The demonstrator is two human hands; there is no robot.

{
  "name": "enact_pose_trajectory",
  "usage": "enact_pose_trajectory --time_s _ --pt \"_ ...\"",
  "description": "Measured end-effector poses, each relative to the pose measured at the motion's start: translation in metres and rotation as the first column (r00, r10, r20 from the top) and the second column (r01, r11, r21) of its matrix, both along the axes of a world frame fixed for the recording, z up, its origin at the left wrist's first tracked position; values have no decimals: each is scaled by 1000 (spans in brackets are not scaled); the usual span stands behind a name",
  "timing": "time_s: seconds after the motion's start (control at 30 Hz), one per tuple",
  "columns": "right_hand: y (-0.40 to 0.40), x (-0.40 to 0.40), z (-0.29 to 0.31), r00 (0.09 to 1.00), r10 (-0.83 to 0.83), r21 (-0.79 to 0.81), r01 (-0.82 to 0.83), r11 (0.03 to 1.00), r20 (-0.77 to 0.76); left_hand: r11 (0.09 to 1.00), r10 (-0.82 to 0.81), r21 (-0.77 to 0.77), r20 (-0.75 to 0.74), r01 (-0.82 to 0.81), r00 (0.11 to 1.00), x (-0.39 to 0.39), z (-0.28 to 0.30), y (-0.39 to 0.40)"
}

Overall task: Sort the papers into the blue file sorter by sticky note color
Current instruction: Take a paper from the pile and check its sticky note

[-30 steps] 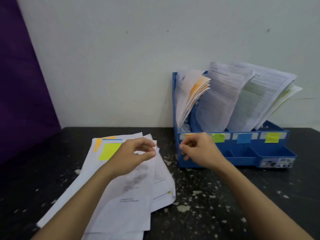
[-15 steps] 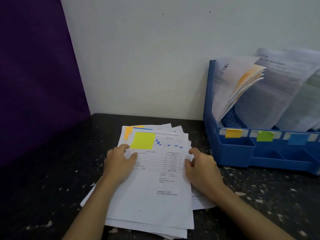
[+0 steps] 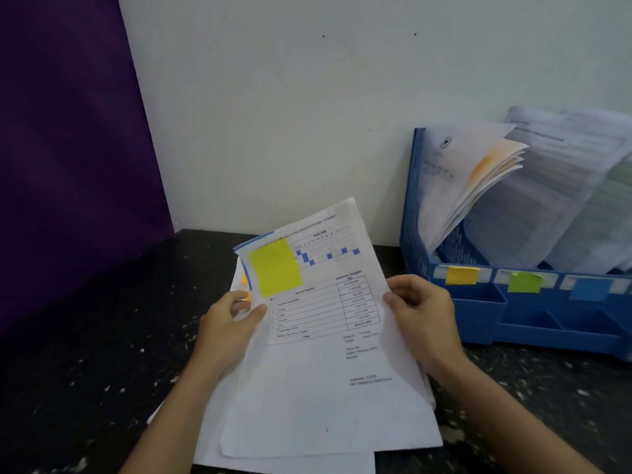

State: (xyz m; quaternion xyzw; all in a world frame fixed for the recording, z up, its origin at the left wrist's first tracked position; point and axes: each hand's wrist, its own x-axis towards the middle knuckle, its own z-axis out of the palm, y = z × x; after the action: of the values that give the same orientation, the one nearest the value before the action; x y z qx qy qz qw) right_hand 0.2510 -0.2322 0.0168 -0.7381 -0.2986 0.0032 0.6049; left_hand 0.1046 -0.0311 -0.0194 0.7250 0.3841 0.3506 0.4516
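left hand (image 3: 229, 319) and right hand (image 3: 421, 313) each pinch a side edge of the white printed sheet with yellow sticky note (image 3: 318, 323), top tilted up; blue plastic file sorter (image 3: 485, 316) to its right.

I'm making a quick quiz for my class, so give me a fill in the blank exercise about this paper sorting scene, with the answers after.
1. The sticky note on the top sheet is ____.
2. The sheet is held by ____ hands, left hand and right hand.
3. The file sorter is coloured ____.
4. On the sorter's front, the green label sits between an orange label and a ____ one.

Answers: yellow; both; blue; blue
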Motion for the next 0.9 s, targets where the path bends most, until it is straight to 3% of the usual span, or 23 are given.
enact_pose_trajectory --time_s 0.13,0.27,0.33,0.47,0.67,0.9 --pt "1 0 -4 999 34 -19 -34 999 12 1000 6 19 51 -6 999 1 1 -3" --pt "2 -9 -3 943 -1 37 -12 999 332 1000 -5 -20 11 6 1000 -1 -1 -1" --pt "0 -10 0 922 -49 117 4 993 385 1000 -3 -13 -8 3 1000 -1 -2 -1" --pt "-4 0 8 970 -92 222 41 974 225 1000 -21 -2 53 21 998 1 4 -6" --pt "-11 15 13 995 0 324 31 945 -96 976 -106 -153 284 154 953 2 20 -20" --pt "-13 15 21 984 55 397 16 918 -167 935 -222 -160 435 317 873 -1 50 -51"
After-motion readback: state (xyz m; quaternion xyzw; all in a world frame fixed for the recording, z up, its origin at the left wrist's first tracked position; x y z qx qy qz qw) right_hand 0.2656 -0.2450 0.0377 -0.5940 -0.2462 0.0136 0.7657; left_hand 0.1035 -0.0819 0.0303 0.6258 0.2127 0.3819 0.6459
